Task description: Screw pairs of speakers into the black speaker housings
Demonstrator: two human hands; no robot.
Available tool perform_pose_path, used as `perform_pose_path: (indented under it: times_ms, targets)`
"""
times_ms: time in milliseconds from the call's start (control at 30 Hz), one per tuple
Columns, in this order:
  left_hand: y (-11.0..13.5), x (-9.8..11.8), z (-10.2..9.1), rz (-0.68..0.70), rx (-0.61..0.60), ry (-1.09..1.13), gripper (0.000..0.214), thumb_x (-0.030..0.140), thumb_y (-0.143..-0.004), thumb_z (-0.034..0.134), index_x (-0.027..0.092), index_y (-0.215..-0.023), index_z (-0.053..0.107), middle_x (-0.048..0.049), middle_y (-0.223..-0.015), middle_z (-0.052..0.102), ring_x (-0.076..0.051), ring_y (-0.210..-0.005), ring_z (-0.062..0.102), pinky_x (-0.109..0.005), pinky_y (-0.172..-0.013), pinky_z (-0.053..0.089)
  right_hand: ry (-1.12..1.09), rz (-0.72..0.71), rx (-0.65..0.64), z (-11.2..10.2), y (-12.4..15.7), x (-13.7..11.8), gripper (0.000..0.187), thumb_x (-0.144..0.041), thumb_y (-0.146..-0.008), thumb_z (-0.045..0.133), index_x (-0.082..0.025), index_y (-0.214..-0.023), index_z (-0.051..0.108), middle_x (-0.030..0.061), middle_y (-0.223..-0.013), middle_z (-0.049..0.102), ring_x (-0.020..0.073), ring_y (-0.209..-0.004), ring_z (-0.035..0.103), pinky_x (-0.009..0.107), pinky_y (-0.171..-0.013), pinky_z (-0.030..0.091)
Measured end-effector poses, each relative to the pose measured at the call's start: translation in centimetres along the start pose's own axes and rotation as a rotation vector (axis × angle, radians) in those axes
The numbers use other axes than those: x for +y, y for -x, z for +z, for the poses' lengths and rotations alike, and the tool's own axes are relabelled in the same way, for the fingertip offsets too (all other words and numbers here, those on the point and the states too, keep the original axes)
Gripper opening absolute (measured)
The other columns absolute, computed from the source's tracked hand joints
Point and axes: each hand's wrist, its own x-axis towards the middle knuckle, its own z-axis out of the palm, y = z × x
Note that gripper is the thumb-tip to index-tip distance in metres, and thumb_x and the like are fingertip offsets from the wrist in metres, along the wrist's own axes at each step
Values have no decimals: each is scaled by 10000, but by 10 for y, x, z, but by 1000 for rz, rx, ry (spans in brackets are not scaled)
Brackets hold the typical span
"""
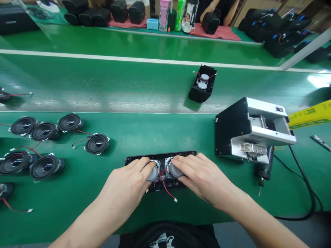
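A long black speaker panel (161,158) lies on the green bench right in front of me. Two small round speaker drivers with grey magnets sit in its middle, side by side. My left hand (131,179) curls its fingers over the left speaker driver (154,173), thumb partly hidden beneath. On the other side, my right hand (199,175) has its fingers bent over the right speaker driver (173,169). Red and black wires (164,181) come out between the drivers, ending in a white plug (175,199) beyond the panel's near edge.
Several loose black speakers (97,143) with wires lie at left. At right stand a black and silver machine (254,129) and an electric screwdriver (265,168) with a cable. A black housing (203,84) rests farther back. Across the bench, a person's hands touch a black speaker (210,23).
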Motion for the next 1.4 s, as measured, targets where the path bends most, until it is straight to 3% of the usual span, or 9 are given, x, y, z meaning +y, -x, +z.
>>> perform_pose_path:
  times_ms: [200, 367, 500, 900, 1400]
  targets:
    - [-1, -1, 1, 11, -12, -5, 366, 115, -971, 606, 185, -1324, 672, -85, -1219, 784, -272, -994, 816, -355, -685, 677, 16, -18, 33, 1, 1, 1, 344, -256, -1135, 574, -114, -1440, 647, 123, -1395, 775, 269, -1028, 730, 441, -789, 484]
    - [-1, 1, -2, 2, -16, -28, 502, 88, -837, 820, 157, -1320, 700, -92, -1232, 797, -284, -1015, 825, -377, -707, 705, 5, -9, 72, 0, 0, 1, 330, -255, -1112, 655, -125, -1414, 679, 83, -1367, 788, 246, -987, 699, 417, -790, 435]
    - [-3, 0, -3, 21, 13, -30, 554, 106, -780, 898, 149, -1302, 716, -87, -1223, 809, -278, -1001, 831, -377, -698, 713, 1, -18, 64, -2, 0, 0, 319, -254, -1121, 638, -116, -1405, 683, 70, -1362, 785, 245, -987, 683, 415, -806, 420]
    - [-3, 0, -2, 47, 35, -61, 523, 140, -794, 891, 133, -1285, 712, -107, -1216, 808, -284, -986, 829, -374, -669, 704, -32, -21, 86, -1, -4, 2, 338, -313, -1191, 487, -122, -1387, 686, 74, -1339, 793, 234, -987, 671, 396, -808, 384]
    - [-2, 2, 0, 32, 48, -68, 598, 159, -740, 983, 138, -1278, 723, -82, -1186, 804, -276, -949, 827, -385, -654, 707, -44, -10, 89, -1, -3, 1, 318, -321, -1181, 516, -142, -1370, 698, 40, -1328, 803, 225, -968, 681, 401, -788, 388]
